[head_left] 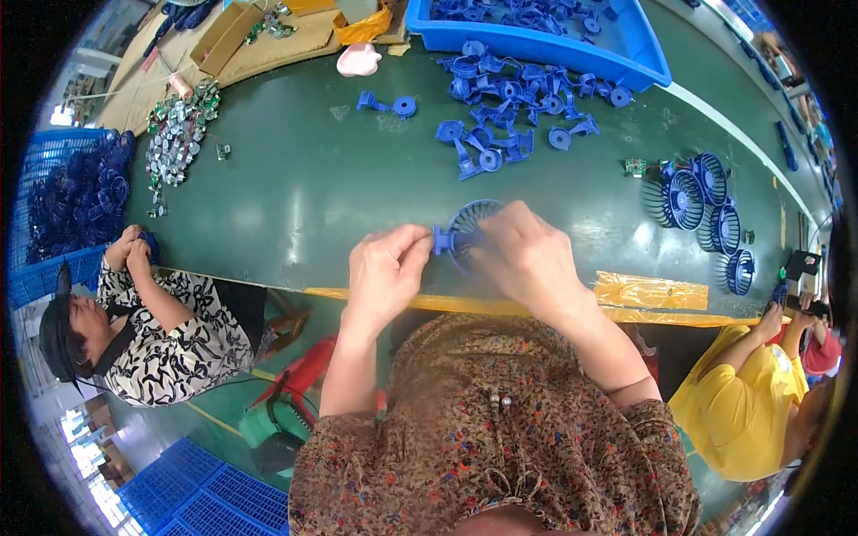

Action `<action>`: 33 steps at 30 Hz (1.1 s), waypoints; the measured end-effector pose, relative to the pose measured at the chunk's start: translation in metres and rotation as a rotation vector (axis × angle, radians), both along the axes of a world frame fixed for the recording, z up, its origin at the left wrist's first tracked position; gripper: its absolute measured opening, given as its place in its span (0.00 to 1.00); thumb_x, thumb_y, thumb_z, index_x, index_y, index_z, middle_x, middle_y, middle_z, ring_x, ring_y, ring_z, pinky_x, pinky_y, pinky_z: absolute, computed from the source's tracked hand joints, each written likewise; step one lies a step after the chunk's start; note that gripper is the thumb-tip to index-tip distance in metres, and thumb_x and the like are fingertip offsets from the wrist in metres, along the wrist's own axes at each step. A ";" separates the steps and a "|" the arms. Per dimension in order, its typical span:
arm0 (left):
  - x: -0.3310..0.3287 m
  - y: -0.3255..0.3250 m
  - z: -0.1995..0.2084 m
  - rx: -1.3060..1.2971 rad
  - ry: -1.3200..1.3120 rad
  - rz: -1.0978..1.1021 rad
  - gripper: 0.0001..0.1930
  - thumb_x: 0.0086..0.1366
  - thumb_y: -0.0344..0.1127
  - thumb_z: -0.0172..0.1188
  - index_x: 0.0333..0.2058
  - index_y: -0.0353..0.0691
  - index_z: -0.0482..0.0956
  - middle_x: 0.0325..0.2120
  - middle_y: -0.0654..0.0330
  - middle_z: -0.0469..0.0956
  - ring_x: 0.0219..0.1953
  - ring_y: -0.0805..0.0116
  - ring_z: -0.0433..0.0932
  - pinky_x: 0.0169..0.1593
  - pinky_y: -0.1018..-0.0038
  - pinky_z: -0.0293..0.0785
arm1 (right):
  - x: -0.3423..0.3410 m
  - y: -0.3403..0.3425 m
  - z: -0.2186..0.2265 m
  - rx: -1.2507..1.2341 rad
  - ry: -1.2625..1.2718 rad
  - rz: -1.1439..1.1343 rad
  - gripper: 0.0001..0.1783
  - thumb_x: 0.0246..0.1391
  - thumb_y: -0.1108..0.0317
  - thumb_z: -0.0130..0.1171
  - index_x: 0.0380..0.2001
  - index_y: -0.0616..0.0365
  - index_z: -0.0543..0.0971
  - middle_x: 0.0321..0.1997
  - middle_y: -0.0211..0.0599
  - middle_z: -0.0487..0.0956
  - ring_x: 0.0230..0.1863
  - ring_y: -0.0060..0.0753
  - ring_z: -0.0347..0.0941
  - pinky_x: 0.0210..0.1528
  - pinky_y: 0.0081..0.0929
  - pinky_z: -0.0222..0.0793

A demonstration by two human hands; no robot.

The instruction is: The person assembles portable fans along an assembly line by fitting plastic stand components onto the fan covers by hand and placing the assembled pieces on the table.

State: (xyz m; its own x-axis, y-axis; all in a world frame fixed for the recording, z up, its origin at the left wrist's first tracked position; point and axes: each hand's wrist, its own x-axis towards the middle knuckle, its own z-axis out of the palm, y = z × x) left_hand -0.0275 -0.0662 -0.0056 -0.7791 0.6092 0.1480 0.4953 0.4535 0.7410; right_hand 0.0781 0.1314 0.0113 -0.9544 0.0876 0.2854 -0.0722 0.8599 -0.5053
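In front of my body, at the table's near edge, is a round blue fan cage (474,214) with thin ribs. A blue plastic stem piece (442,239) lies against its left side, across part of the cage. My left hand (389,268) is closed, pinching the end of this stem between thumb and fingers. Over the cage's right side my right hand (532,259) is closed, its fingertips bent down onto the cage and slightly blurred. What lies beneath those fingertips is hidden.
Loose blue stem parts (500,98) lie beyond my hands, below a blue tray (545,45) of similar parts. Finished-looking fan cages (686,198) stand right. Small motors and circuit boards (179,134) pile up left. Co-workers sit on both sides, one in yellow (742,393).
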 end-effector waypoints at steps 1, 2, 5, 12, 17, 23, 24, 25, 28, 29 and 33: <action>0.001 -0.001 0.004 -0.005 -0.024 -0.007 0.04 0.67 0.28 0.63 0.35 0.34 0.83 0.19 0.57 0.78 0.21 0.70 0.78 0.28 0.72 0.71 | 0.001 -0.001 0.002 0.001 0.003 0.001 0.17 0.48 0.67 0.72 0.40 0.60 0.80 0.39 0.39 0.74 0.40 0.42 0.79 0.36 0.35 0.79; 0.001 -0.002 0.009 -0.010 -0.048 -0.014 0.04 0.67 0.28 0.63 0.35 0.34 0.83 0.19 0.56 0.78 0.22 0.67 0.78 0.29 0.70 0.71 | 0.001 -0.003 0.005 0.056 0.000 0.006 0.16 0.48 0.66 0.72 0.39 0.60 0.80 0.39 0.39 0.73 0.40 0.41 0.79 0.36 0.34 0.79; -0.009 0.001 0.008 -0.045 -0.020 -0.044 0.05 0.68 0.30 0.63 0.35 0.34 0.83 0.20 0.56 0.80 0.22 0.63 0.79 0.30 0.69 0.72 | -0.008 -0.004 -0.001 0.129 -0.028 0.006 0.15 0.47 0.67 0.70 0.38 0.60 0.80 0.37 0.39 0.73 0.39 0.40 0.79 0.35 0.33 0.79; -0.009 0.014 0.018 -0.104 -0.077 -0.001 0.16 0.75 0.43 0.54 0.42 0.36 0.83 0.22 0.55 0.83 0.26 0.54 0.83 0.32 0.61 0.75 | -0.021 -0.006 0.006 0.297 -0.190 0.025 0.09 0.38 0.74 0.64 0.27 0.61 0.79 0.36 0.42 0.75 0.39 0.41 0.79 0.34 0.33 0.80; 0.006 0.029 0.011 -0.195 0.018 0.109 0.35 0.66 0.54 0.64 0.57 0.26 0.72 0.21 0.52 0.82 0.25 0.47 0.83 0.34 0.55 0.78 | -0.011 -0.004 -0.006 0.269 -0.097 0.035 0.06 0.42 0.73 0.62 0.27 0.61 0.80 0.36 0.44 0.76 0.38 0.43 0.79 0.34 0.35 0.80; 0.010 0.031 0.008 -0.112 -0.029 0.083 0.32 0.67 0.44 0.62 0.61 0.26 0.65 0.20 0.53 0.80 0.25 0.46 0.82 0.33 0.53 0.76 | -0.004 -0.007 -0.011 0.195 -0.082 0.017 0.10 0.47 0.66 0.68 0.31 0.59 0.79 0.36 0.42 0.75 0.38 0.46 0.78 0.35 0.40 0.78; 0.010 0.031 0.008 -0.121 -0.019 0.080 0.32 0.68 0.44 0.62 0.61 0.26 0.65 0.20 0.53 0.80 0.25 0.45 0.82 0.34 0.53 0.76 | -0.003 -0.008 -0.010 0.146 -0.059 0.014 0.13 0.49 0.63 0.69 0.33 0.60 0.80 0.38 0.42 0.75 0.40 0.46 0.79 0.37 0.40 0.79; 0.009 0.031 0.007 -0.132 -0.013 0.076 0.32 0.68 0.44 0.62 0.61 0.26 0.64 0.20 0.53 0.81 0.26 0.45 0.82 0.35 0.53 0.76 | -0.001 -0.007 -0.009 0.096 -0.038 0.013 0.16 0.51 0.60 0.70 0.36 0.61 0.80 0.40 0.42 0.76 0.42 0.46 0.79 0.39 0.40 0.79; 0.007 0.033 0.010 -0.111 -0.019 0.081 0.29 0.69 0.45 0.61 0.59 0.29 0.67 0.22 0.52 0.82 0.27 0.45 0.82 0.36 0.52 0.75 | 0.007 -0.003 -0.003 -0.027 0.030 0.061 0.24 0.52 0.53 0.72 0.43 0.62 0.81 0.46 0.43 0.78 0.46 0.47 0.79 0.44 0.40 0.80; 0.006 0.034 0.010 -0.112 -0.017 0.079 0.29 0.69 0.45 0.61 0.59 0.29 0.67 0.22 0.52 0.82 0.27 0.45 0.82 0.36 0.52 0.75 | 0.011 0.001 -0.002 -0.029 0.032 0.058 0.24 0.52 0.53 0.72 0.43 0.62 0.81 0.46 0.43 0.78 0.46 0.47 0.79 0.44 0.40 0.80; -0.004 0.036 0.003 -0.062 0.096 -0.005 0.25 0.68 0.43 0.65 0.57 0.33 0.73 0.26 0.56 0.81 0.32 0.56 0.80 0.39 0.61 0.75 | 0.031 0.021 0.004 -0.034 0.025 0.081 0.30 0.50 0.51 0.74 0.49 0.62 0.81 0.52 0.45 0.79 0.51 0.50 0.79 0.49 0.40 0.79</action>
State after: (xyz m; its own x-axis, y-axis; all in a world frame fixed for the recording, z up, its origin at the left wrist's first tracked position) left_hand -0.0317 -0.0307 -0.0029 -0.7598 0.6236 0.1839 0.5653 0.4940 0.6606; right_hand 0.1090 0.1525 0.0155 -0.9512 0.0203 0.3079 -0.1542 0.8330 -0.5313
